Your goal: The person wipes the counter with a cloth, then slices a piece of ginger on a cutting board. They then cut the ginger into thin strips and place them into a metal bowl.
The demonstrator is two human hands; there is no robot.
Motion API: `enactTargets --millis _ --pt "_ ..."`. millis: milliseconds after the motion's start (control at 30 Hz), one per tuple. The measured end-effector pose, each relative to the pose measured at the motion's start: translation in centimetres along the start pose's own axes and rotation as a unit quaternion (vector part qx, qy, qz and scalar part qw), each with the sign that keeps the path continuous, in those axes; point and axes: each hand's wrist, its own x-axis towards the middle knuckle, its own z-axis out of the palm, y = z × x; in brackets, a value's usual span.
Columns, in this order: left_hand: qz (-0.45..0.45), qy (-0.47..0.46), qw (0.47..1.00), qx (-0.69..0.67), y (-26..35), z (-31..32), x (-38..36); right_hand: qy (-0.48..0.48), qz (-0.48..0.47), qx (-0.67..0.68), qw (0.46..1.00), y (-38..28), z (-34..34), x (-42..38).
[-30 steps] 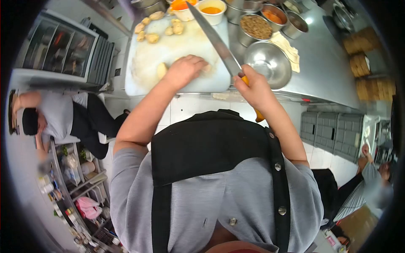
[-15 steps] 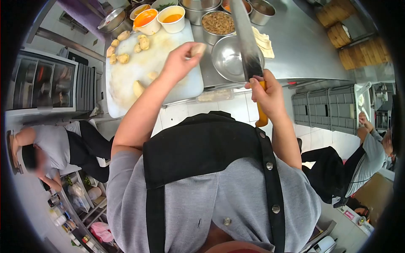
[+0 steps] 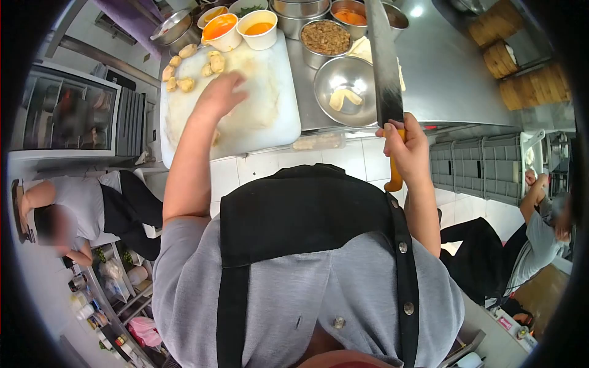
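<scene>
Steel counter [image 3: 442,80] filling the upper field, carrying a white cutting board [image 3: 270,116] at its near left edge. Left hand [image 3: 219,95] reaching over the board's middle, fingers spread and loose, gripping nothing, palm hovering close to the board; contact not discernible. Pale dough pieces [image 3: 178,76] lying clustered at the board's far left corner, just beyond the fingertips. Two white cups of orange sauce [image 3: 222,30] sitting at the board's far edge. Right hand [image 3: 406,144] closing firmly around the orange handle of a large knife [image 3: 385,67], blade pointing away from the body and crossing above the counter's near edge. Steel bowl [image 3: 345,80] resting just left of the blade, beside the board's right edge, holding two pale cut pieces [image 3: 343,98]. Tin of brown mince [image 3: 326,38] standing behind the bowl, among further tins along the counter's far side. Stacked bamboo steamers [image 3: 527,80] sitting at the right end. Two other people crouching near the floor, one at the left [image 3: 80,214], one at the right [image 3: 540,233].
</scene>
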Motion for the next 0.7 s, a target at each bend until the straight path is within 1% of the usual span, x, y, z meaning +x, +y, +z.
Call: enactTargets --millis 100,167,200,300,400,433,467,500,533,567,600,633,667,700 --pt "-0.022 0.011 0.994 0.105 -2.5 0.9 -2.6 -0.005 -0.009 0.01 1.0 0.0 0.0 0.5" --pt "-0.05 -0.089 0.995 0.005 -4.8 1.5 -1.6 -0.021 -0.014 0.003 1.0 0.0 0.2 1.1" --pt "-0.062 -0.138 0.987 -0.046 -4.9 1.2 -1.4 -0.028 -0.02 0.003 0.999 -0.2 0.5 1.3" --pt "-0.085 -0.145 0.985 -0.032 -4.0 0.7 -1.5 -0.049 -0.038 0.002 0.998 -0.6 1.2 1.7" --pt "-0.067 -0.116 0.97 -0.201 -0.1 0.6 -1.3 -0.063 -0.043 0.002 0.997 -0.6 1.5 1.8" --pt "-0.038 -0.118 0.962 -0.242 2.1 0.4 -1.1 -0.062 -0.041 -0.002 0.997 -0.6 1.6 1.8" --pt "0.009 -0.087 0.957 -0.278 4.3 0.6 -0.8 -0.065 -0.041 -0.005 0.997 -0.7 1.8 1.8" --pt "0.033 -0.088 0.935 -0.342 6.7 0.7 -0.4 -0.066 -0.045 0.0 0.997 -0.5 2.0 1.8" --pt "0.057 -0.092 0.894 -0.434 8.5 1.7 0.5 -0.072 -0.05 0.007 0.996 -0.1 2.0 1.9" --pt "0.044 -0.11 0.89 -0.44 11.1 1.4 1.0 -0.079 -0.056 0.014 0.995 0.2 2.1 2.0" --pt "0.103 -0.051 0.89 -0.442 12.6 3.4 2.2 -0.076 -0.049 0.042 0.995 0.3 2.4 2.0" --pt "0.181 -0.021 0.861 -0.475 13.3 6.4 3.8 -0.09 -0.07 0.042 0.993 0.5 2.6 2.1" --pt "0.24 0.049 0.904 -0.351 14.6 6.9 4.3 -0.098 -0.062 0.04 0.992 0.3 2.7 2.1" --pt "0.292 0.113 0.925 -0.215 15.4 7.2 4.0 -0.104 -0.054 0.036 0.992 -0.2 2.8 1.9"
